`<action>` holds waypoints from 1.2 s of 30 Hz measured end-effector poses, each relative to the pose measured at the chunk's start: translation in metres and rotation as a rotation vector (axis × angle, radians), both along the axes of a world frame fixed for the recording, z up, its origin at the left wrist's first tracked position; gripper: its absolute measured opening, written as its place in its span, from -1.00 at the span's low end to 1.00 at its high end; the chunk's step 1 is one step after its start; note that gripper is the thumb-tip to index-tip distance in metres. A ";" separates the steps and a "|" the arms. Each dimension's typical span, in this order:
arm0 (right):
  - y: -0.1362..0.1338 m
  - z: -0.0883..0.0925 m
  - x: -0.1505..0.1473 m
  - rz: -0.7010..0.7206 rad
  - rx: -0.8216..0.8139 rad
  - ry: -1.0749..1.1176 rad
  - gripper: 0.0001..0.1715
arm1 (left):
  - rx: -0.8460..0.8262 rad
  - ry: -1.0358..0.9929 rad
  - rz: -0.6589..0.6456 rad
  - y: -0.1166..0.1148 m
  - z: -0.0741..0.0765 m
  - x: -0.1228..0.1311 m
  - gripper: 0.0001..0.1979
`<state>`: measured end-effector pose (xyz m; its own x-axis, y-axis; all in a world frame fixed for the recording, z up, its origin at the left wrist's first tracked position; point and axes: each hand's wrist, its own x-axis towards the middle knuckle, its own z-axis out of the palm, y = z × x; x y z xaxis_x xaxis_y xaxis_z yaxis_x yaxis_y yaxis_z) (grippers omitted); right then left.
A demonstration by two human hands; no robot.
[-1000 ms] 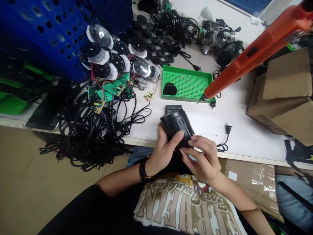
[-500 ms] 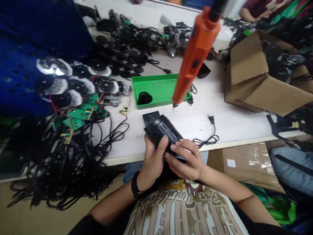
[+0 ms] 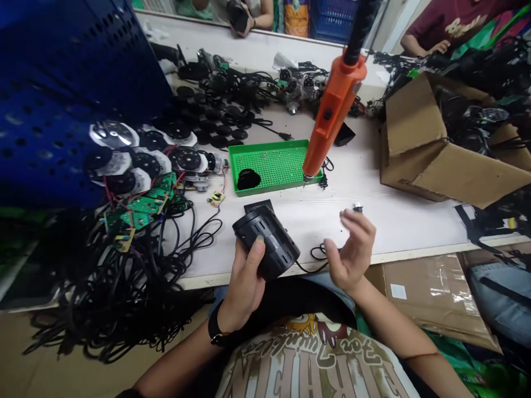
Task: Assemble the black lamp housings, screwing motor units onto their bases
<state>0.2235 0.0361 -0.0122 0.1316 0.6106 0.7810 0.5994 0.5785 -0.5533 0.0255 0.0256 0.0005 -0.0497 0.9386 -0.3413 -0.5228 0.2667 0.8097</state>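
My left hand [image 3: 244,282] is shut around a black cylindrical vented housing [image 3: 265,243], which has slots along its side and a flat black part [image 3: 259,207] at its far end. My right hand [image 3: 352,249] is raised beside it with the fingers apart, holding nothing. Just under and beyond that hand lies a thin black power cord [image 3: 319,253], with its small plug [image 3: 357,208] on the white workbench [image 3: 315,218]. An orange electric screwdriver [image 3: 334,116] hangs from above, its tip over the edge of a green perforated tray [image 3: 269,168].
Green circuit boards [image 3: 145,207] with red wires and a heap of black cables [image 3: 136,276] lie left, below a blue perforated crate [image 3: 62,110]. Black discs lie behind them. An open cardboard box [image 3: 440,149] stands right. A co-worker [image 3: 452,22] sits beyond.
My right hand has let go of the housing and moved right, its fingers opening. My left hand alone now holds the housing. The view has swung, showing more of the far side of the bench.
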 end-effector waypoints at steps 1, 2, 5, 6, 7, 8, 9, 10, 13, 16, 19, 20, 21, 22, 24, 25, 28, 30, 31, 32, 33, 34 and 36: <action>0.010 0.001 0.003 -0.010 -0.053 0.059 -0.33 | -0.015 0.001 0.032 -0.001 -0.002 -0.005 -0.29; 0.021 0.003 0.005 -0.006 -0.102 0.110 -0.35 | -0.031 -0.004 0.065 -0.001 -0.004 -0.009 -0.29; 0.058 0.009 0.010 0.034 -0.219 0.207 -0.34 | -0.063 -0.031 0.167 -0.002 -0.009 -0.022 -0.30; 0.071 0.012 0.010 0.046 -0.245 0.227 -0.31 | -0.060 -0.037 0.198 -0.001 -0.010 -0.026 -0.32; 0.083 0.014 0.010 0.056 -0.264 0.245 -0.27 | -0.047 -0.039 0.230 0.001 -0.010 -0.029 -0.34; 0.096 0.017 0.009 0.069 -0.274 0.259 -0.23 | -0.028 -0.043 0.252 0.003 -0.010 -0.032 -0.35; 0.107 0.020 0.008 0.089 -0.277 0.268 -0.19 | -0.005 -0.049 0.265 0.007 -0.010 -0.035 -0.36; 0.118 0.022 0.006 0.118 -0.273 0.271 -0.15 | 0.017 -0.060 0.267 0.011 -0.009 -0.038 -0.37; 0.147 0.030 -0.003 0.234 -0.267 0.263 -0.12 | 0.035 -0.119 0.235 0.026 -0.005 -0.043 -0.40; 0.163 0.039 -0.010 0.301 -0.283 0.260 -0.22 | -0.004 -0.174 0.221 0.035 -0.003 -0.041 -0.43; 0.159 0.051 -0.017 0.325 -0.265 0.312 -0.39 | -0.030 -0.219 0.204 0.035 -0.005 -0.032 -0.42; 0.152 0.056 -0.019 0.345 -0.247 0.350 -0.44 | -0.033 -0.235 0.193 0.034 -0.007 -0.028 -0.42; 0.143 0.062 -0.023 0.374 -0.232 0.396 -0.49 | -0.034 -0.251 0.178 0.033 -0.009 -0.025 -0.42; 0.131 0.067 -0.027 0.410 -0.229 0.445 -0.55 | -0.032 -0.264 0.164 0.031 -0.011 -0.021 -0.43; 0.104 0.078 -0.038 0.482 -0.252 0.549 -0.68 | -0.019 -0.277 0.147 0.029 -0.014 -0.016 -0.44; 0.090 0.082 -0.044 0.517 -0.269 0.606 -0.75 | -0.009 -0.273 0.150 0.027 -0.016 -0.014 -0.44; 0.057 0.091 -0.066 0.604 -0.236 0.780 -0.74 | 0.016 -0.232 0.180 0.023 -0.020 -0.013 -0.45; 0.047 0.092 -0.078 0.630 -0.189 0.848 -0.72 | 0.022 -0.200 0.179 0.021 -0.020 -0.014 -0.46; 0.044 0.092 -0.082 0.630 -0.171 0.863 -0.73 | 0.023 -0.187 0.176 0.019 -0.020 -0.015 -0.46; 0.044 0.092 -0.085 0.628 -0.154 0.869 -0.76 | 0.024 -0.176 0.171 0.018 -0.020 -0.016 -0.46; 0.044 0.091 -0.088 0.623 -0.136 0.868 -0.79 | 0.026 -0.167 0.170 0.016 -0.020 -0.017 -0.45; 0.045 0.090 -0.090 0.618 -0.122 0.862 -0.79 | 0.030 -0.156 0.173 0.015 -0.020 -0.018 -0.44; 0.047 0.089 -0.093 0.606 -0.114 0.841 -0.75 | 0.044 -0.130 0.182 0.013 -0.020 -0.019 -0.43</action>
<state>0.1306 0.0833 0.0763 0.2534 0.8202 0.5129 -0.3787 0.5720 -0.7276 0.0069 0.0387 -0.0191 -0.1783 0.9323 -0.3146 -0.6600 0.1238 0.7410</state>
